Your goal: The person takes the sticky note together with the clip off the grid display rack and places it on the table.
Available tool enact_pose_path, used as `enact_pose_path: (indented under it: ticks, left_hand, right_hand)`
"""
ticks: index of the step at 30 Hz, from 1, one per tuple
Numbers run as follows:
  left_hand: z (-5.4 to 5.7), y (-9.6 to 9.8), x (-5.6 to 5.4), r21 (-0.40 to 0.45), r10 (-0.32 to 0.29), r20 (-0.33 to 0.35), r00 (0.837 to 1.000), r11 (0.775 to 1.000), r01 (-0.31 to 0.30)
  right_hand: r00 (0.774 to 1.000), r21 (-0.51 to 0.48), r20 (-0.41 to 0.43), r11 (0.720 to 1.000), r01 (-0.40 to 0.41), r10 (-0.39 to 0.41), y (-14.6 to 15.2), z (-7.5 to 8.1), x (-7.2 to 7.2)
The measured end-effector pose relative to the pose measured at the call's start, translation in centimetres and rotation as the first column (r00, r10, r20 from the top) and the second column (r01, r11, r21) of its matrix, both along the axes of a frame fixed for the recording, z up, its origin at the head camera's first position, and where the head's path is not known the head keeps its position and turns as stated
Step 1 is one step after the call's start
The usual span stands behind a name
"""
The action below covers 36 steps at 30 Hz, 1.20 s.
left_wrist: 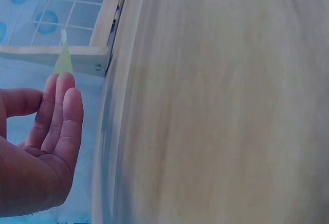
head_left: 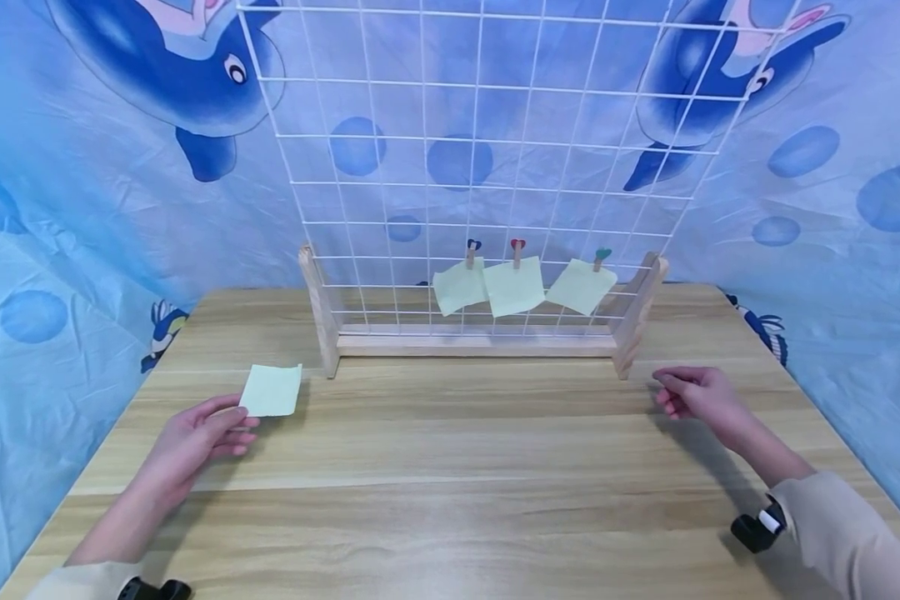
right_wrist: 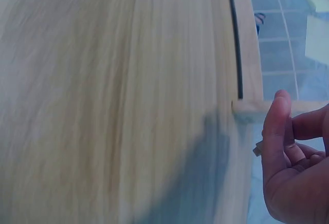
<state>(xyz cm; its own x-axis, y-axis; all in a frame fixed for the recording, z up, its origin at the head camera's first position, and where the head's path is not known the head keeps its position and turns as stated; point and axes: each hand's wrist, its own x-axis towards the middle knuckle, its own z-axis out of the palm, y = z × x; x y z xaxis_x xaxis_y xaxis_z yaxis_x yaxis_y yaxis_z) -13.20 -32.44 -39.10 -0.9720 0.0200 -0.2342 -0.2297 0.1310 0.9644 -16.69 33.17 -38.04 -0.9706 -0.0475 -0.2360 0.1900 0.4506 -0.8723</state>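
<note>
My left hand [head_left: 195, 437] pinches a pale green paper note [head_left: 272, 390] by its near corner, between thumb and fingers, above the left part of the table. In the left wrist view the note [left_wrist: 64, 62] shows almost edge-on past the fingertips. My right hand [head_left: 701, 398] is at the right, beside the rack's foot, with thumb and fingers pinched together. From between those fingers pokes the small wooden end of a clothespin [right_wrist: 258, 149]; the rest of it is hidden. A white wire grid rack [head_left: 427, 223] stands upright between the hands at the back.
Three pale green notes [head_left: 515, 287] hang low on the grid from small wooden clothespins [head_left: 517, 253] with blue, red and green hearts. Wooden feet and a crossbar [head_left: 476, 346] carry the grid on the wooden table [head_left: 450, 467]. A blue dolphin-print cloth [head_left: 82, 250] hangs behind.
</note>
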Motion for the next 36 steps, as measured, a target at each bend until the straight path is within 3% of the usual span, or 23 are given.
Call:
enact_pose_path:
  ticks: [12, 23, 36]
  left_hand:
    - [-0.2, -0.6, 0.0, -0.025, -0.015, 0.055, 0.998, 1.000, 0.017]
    - [-0.5, -0.2, -0.1, -0.008, -0.038, 0.063, 0.997, 0.999, 0.039]
    - [-0.6, 0.0, 0.1, -0.141, -0.067, 0.132, 0.989, 0.986, 0.085]
  right_hand:
    - [0.999, 0.004, 0.043, 1.000, 0.017, -0.017, 1.5, -0.5, -0.1]
    - [0.998, -0.005, 0.059, 0.999, 0.033, -0.033, 1.6, -1.2, 0.0]
    - [0.997, -0.002, 0.061, 0.999, 0.045, -0.045, 1.8, -1.6, 0.0]
